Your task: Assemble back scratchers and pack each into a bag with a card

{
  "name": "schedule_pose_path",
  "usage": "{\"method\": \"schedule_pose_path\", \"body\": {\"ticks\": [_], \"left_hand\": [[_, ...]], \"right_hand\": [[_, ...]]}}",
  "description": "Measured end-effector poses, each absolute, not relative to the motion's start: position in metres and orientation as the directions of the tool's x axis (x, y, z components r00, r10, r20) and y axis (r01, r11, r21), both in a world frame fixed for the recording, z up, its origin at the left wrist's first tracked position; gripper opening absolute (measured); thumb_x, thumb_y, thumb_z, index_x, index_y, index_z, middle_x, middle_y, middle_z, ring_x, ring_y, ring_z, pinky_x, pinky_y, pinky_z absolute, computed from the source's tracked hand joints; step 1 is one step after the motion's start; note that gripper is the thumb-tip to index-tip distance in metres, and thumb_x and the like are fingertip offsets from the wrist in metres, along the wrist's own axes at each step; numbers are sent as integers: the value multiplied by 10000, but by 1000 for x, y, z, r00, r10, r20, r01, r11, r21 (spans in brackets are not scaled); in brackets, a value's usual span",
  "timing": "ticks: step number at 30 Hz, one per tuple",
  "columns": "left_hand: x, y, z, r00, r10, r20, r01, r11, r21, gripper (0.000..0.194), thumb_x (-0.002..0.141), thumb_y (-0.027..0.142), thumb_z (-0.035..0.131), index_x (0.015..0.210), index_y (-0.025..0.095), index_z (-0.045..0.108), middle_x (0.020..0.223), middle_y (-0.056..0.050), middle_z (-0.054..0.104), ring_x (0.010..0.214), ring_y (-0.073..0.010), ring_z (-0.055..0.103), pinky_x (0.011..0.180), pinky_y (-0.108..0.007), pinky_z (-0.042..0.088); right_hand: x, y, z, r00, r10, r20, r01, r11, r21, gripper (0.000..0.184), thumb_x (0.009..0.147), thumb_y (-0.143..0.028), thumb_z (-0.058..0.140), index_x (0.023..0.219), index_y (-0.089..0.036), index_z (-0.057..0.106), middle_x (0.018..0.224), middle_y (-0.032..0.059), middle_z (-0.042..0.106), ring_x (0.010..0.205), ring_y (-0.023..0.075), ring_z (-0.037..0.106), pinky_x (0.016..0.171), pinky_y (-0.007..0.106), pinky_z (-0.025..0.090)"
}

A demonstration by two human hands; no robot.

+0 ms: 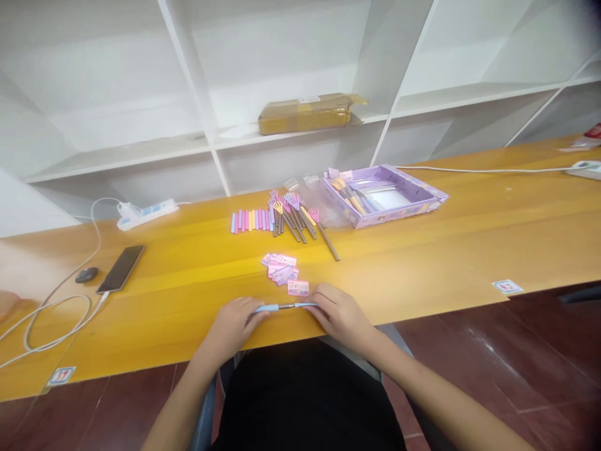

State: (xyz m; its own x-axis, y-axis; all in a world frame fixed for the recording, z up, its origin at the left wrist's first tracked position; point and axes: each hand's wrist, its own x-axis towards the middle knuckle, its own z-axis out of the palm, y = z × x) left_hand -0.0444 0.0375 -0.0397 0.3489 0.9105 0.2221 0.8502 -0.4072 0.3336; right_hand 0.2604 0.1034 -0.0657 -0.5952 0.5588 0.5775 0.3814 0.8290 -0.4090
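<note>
Close to the table's front edge, a light-blue back scratcher (285,307) lies level between my two hands, a short dark metal shaft showing in its middle. My left hand (237,322) pinches the blue handle end. The other blue end is in the fingers of my right hand (340,313), which hide its tip. Just beyond them lies a small pile of pink and purple cards (282,270), with a single card (298,288) nearest my right hand. Farther back are a heap of back scratchers (293,216) with colourful hand-shaped heads and a row of pastel handle tubes (252,220).
A purple box (399,210) at the back right holds more scratchers, beside clear plastic bags (328,200). On the left are a phone (122,268) with a cable, a black mouse (87,275) and a power strip (146,214). A taped parcel (305,116) sits on the shelf.
</note>
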Motion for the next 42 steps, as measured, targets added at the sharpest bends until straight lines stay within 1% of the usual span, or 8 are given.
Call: {"method": "schedule_pose_path", "body": {"ticks": [5,9,13,19,23,27,34,42], "left_hand": [[-43,37,-32,363,922,136,835,-386,392,357,1156,477,497,1051,239,741,957,-38,775,882,-228,713,792,-331,510],[-42,37,-31,357,927,117,831,-372,413,347,1153,474,499,1061,242,740,985,-45,782,896,-232,715,801,-339,514],[-41,36,-29,341,934,110,820,-352,451,313,1142,453,522,1064,247,744,1001,-52,785,912,-237,721,812,-345,523],[-39,32,-30,215,964,156,790,-266,552,197,1074,436,645,1084,244,687,922,-11,738,732,-177,658,681,-294,498],[-39,30,-32,216,932,290,795,-341,502,244,1064,468,677,1003,233,697,832,-4,679,692,-168,627,652,-288,477],[-42,28,-33,210,889,406,791,-399,464,288,1044,512,715,980,231,711,816,-9,707,697,-171,646,677,-300,488],[-42,30,-41,304,911,277,791,-404,459,339,1077,534,648,943,236,739,828,-22,755,724,-175,683,704,-301,501],[-39,30,-42,343,895,287,801,-438,408,394,1102,561,597,955,235,763,803,-31,755,698,-182,673,681,-304,473]], "right_hand": [[269,108,-43,-707,586,397,235,724,-649,153,1136,-308,592,1100,-234,720,1113,84,768,1033,230,728,902,363,593],[270,110,-34,-706,633,319,234,632,-739,159,1127,-341,614,1101,-234,729,1093,72,769,1003,219,724,903,348,584],[271,111,-36,-718,631,295,236,619,-749,168,1130,-349,604,1117,-241,732,1074,64,763,1005,223,721,902,350,578],[273,112,-42,-720,629,292,233,616,-753,184,1140,-357,584,1183,-261,735,1142,72,769,1057,233,727,936,360,585],[273,113,-42,-720,630,291,233,615,-754,178,1145,-361,576,1160,-258,721,1137,68,770,1049,227,733,934,349,583],[272,113,-42,-718,634,287,245,616,-748,178,1147,-350,571,1168,-256,721,1122,66,766,1032,227,727,912,354,579],[270,110,-44,-712,614,341,217,655,-724,191,1150,-328,555,1142,-244,726,1140,87,764,1090,242,724,963,381,587],[270,109,-43,-709,607,360,224,677,-701,200,1154,-323,543,1105,-239,719,1080,86,754,1039,239,720,922,375,589]]}}
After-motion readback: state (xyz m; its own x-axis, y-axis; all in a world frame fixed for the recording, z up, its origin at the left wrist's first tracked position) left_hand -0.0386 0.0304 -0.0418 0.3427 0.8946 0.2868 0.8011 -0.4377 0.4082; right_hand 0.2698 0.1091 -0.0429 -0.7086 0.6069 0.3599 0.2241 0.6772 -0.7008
